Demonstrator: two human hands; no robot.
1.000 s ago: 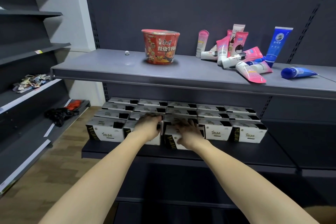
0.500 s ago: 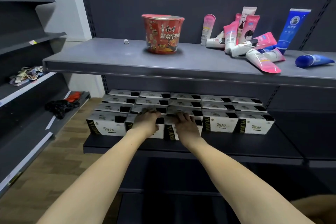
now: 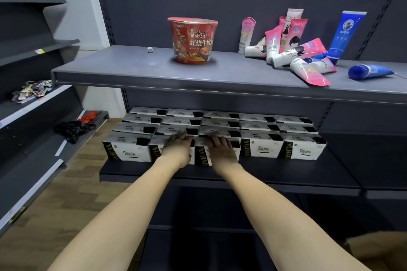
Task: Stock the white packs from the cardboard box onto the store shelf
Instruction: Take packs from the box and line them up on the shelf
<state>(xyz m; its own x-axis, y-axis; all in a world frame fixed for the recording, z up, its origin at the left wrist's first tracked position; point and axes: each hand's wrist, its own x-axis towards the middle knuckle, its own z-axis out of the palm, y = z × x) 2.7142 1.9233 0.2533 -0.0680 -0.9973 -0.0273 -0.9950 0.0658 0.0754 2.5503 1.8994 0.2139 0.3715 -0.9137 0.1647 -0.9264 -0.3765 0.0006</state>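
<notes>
- Resting palm-down on the front row of white packs [image 3: 261, 149], the left hand [image 3: 176, 149] and the right hand [image 3: 222, 149] lie flat with fingers spread, each covering the top of its own pack and gripping nothing.
- The packs are boxy, glossy white wraps with black end panels and gold lettering, set edge to edge in four rows of five on the lower shelf [image 3: 286, 174], a matte dark metal board.
- The two packs under the hands sit second and third from the left in the front row, flush with their neighbours.
- On the upper shelf [image 3: 132, 72], smooth grey metal with a folded front lip, stands a red noodle cup [image 3: 192, 40], tapered and foil-lidded.
- To its right lies a jumble of soft plastic tubes: pink tubes [image 3: 308, 70], some upright against the back panel and some tipped over, and two blue tubes [image 3: 370, 71].
- A brown corner of the cardboard box [image 3: 378, 251] shows at bottom right.
- Wood-grain floor [image 3: 66, 200] runs along the left.
</notes>
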